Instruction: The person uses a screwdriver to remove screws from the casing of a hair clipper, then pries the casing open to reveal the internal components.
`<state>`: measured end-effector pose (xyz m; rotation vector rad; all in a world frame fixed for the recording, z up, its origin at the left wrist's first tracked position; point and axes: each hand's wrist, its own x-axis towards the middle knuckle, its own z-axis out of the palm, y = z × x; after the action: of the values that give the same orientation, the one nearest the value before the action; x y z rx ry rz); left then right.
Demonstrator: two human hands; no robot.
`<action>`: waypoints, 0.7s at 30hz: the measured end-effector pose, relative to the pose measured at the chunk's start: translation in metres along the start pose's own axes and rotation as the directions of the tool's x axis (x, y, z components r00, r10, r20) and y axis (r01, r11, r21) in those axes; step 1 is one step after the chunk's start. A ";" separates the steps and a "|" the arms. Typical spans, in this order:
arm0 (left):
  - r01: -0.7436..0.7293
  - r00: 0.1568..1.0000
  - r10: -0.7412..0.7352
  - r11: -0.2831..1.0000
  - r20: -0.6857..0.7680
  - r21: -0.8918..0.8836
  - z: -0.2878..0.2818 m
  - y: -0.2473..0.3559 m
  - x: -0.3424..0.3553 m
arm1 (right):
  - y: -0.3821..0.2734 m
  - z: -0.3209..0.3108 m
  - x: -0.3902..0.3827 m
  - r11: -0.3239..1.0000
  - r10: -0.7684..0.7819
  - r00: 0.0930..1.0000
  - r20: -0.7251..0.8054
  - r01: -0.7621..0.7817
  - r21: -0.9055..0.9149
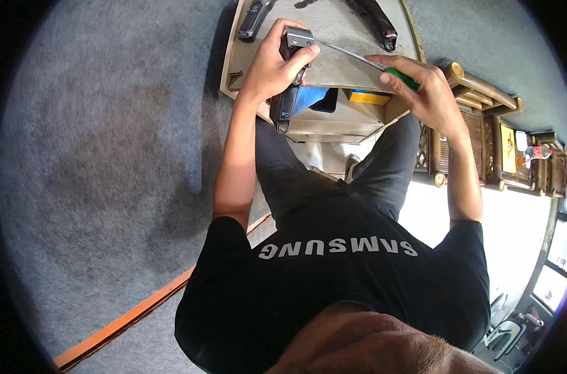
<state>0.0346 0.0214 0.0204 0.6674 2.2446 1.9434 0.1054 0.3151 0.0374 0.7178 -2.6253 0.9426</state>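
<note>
My left hand [268,71] holds a black hair clipper [285,109] upright, thumb on the side of its silver blade head [299,37]. My right hand [433,100] grips a screwdriver [400,77] by its green handle; the thin shaft points left, its tip close to the blade head, and I cannot tell if it touches. Both hands are over a small pale wooden table [339,71]. Another dark clipper [253,19] lies at its back left, a longer one [374,22] at its back right, with small dark pieces [305,3] between them.
A shelf under the tabletop holds a blue item [311,96], a black object [326,105] and a yellow box [367,98]. My legs reach under it. Bamboo furniture [467,87] stands along the right, with a bottle [538,153] further along. An orange strip [128,313] runs across the lower left.
</note>
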 end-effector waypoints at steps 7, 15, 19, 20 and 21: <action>-0.215 0.967 0.254 0.870 -0.030 0.445 -0.002 -0.006 0.004 | -0.001 0.001 0.005 0.999 0.021 0.997 0.073 -0.023 0.025; -0.129 0.989 0.151 0.859 -0.004 0.495 -0.002 0.001 0.003 | 0.006 0.007 0.006 0.999 -0.049 0.999 0.016 0.050 -0.019; -0.156 0.984 0.178 0.863 0.001 0.481 -0.002 -0.004 0.006 | 0.007 0.006 0.006 0.999 -0.037 0.998 0.048 0.038 -0.026; -0.157 0.984 0.178 0.862 0.001 0.481 -0.003 -0.003 0.006 | 0.007 0.006 0.006 0.998 -0.045 0.998 0.053 0.047 -0.046; -0.133 0.988 0.153 0.861 0.001 0.492 -0.003 -0.002 0.006 | 0.007 0.006 0.006 0.998 -0.044 0.998 0.053 0.046 -0.046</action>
<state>0.0281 0.0208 0.0200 0.8755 2.8174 1.4343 0.0963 0.3136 0.0319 0.7971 -2.6549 0.8577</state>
